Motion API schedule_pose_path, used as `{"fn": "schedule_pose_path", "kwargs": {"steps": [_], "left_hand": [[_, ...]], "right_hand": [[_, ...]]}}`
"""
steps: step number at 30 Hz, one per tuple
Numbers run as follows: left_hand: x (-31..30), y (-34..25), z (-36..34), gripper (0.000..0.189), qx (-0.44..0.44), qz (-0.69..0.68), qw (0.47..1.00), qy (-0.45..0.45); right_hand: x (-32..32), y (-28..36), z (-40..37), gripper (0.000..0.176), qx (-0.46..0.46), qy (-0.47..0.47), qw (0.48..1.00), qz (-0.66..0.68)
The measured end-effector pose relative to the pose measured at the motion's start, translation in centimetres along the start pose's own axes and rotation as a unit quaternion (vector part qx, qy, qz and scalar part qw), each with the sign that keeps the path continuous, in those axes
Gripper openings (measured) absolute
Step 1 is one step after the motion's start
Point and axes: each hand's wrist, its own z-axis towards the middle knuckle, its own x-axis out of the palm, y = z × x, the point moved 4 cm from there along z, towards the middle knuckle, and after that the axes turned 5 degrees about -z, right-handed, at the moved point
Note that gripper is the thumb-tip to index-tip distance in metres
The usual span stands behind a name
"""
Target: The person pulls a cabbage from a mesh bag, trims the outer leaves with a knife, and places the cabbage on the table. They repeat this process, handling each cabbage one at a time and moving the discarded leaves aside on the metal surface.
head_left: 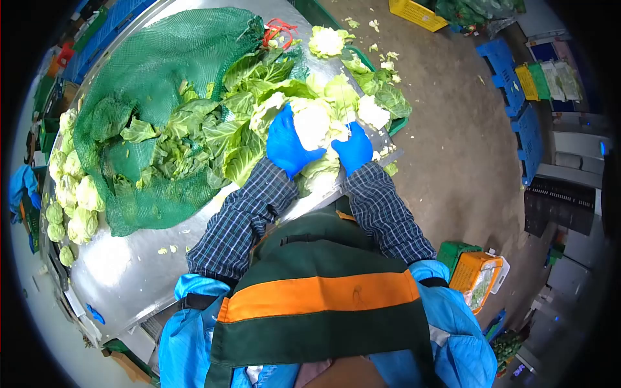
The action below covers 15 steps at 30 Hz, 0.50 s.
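A white cauliflower (311, 124) with pale leaves around it is between my two blue-gloved hands at the table's right edge. My left hand (288, 143) wraps its left side, thumb pointing inward. On the right lower side, my right hand (354, 150) is closed against it, its fingers partly hidden. Loose green leaves (242, 152) are heaped to the left, on and beside a green mesh bag (162, 58) with a red tie (279, 31). Two more cauliflower pieces lie near, one white head (326, 41) beyond my hands and another (373, 112) to the right.
Pale green cabbage-like heads (83, 194) line the left side of the metal table (123, 278). A green crate (400, 124) with leaves stands by the right edge. Scraps lie on the floor (446, 129). An orange crate (475, 278) and blue pallets (501, 74) are farther right.
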Motion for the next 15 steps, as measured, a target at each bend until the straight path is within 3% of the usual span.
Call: {"fn": "schedule_pose_path", "kwargs": {"steps": [3,7,9,11,12,15], "left_hand": [[0.5,1.0,-0.1,0.119,0.026,-0.016,1.0,-0.004],[0.2,1.5,-1.2,0.116,0.008,0.005,1.0,-0.004],[-0.2,3.0,-1.4,0.106,0.133,-0.075,0.988,-0.014],[-0.6,3.2,-3.4,0.099,0.123,-0.128,0.984,-0.022],[-0.6,2.9,-4.7,0.101,0.11,-0.109,0.988,-0.019],[-1.0,1.4,-3.1,0.106,0.119,-0.069,0.99,-0.038]], "right_hand": [[0.0,-0.8,0.9,0.05,0.016,0.038,0.999,-0.002],[-0.1,-5.5,2.0,0.047,0.037,-0.005,0.996,0.08],[-1.6,-7.4,3.1,0.037,0.075,0.139,0.986,0.058],[-2.2,-5.6,2.0,0.045,-0.041,0.183,0.958,0.216],[-2.5,-4.3,1.5,0.062,-0.086,0.067,0.975,0.193],[-3.2,1.8,0.4,0.074,-0.112,0.077,0.986,0.1]]}}
